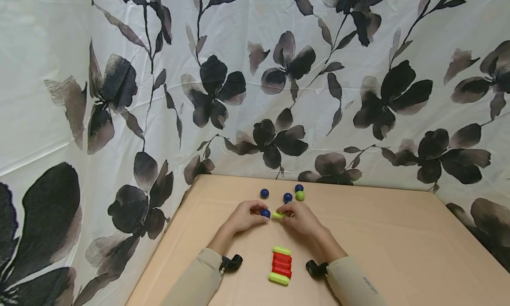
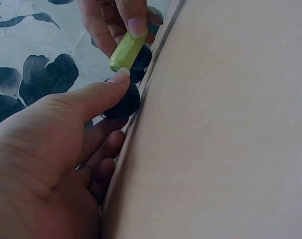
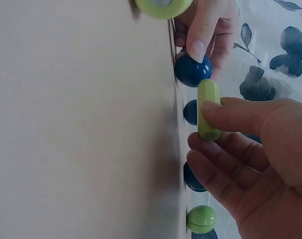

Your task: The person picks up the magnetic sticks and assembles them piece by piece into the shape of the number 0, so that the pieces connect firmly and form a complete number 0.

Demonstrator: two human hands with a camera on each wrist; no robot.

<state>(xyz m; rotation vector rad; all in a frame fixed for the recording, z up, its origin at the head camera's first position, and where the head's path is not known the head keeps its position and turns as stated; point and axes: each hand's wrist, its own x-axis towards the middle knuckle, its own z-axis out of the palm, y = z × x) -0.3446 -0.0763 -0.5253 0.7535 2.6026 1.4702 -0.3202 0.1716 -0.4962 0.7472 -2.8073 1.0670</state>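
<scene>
My left hand pinches a dark blue ball on the tan table; the thumb lies on that blue ball. My right hand pinches a lime green stick by its end, with the stick's other tip close to the ball. In the right wrist view the green stick sits just beside the blue ball. In the left wrist view the green stick hangs under the right fingers, above the ball.
Three loose blue balls and a green ball lie past my hands. A row of red sticks with lime sticks at each end lies near my wrists. A flowered curtain walls the table.
</scene>
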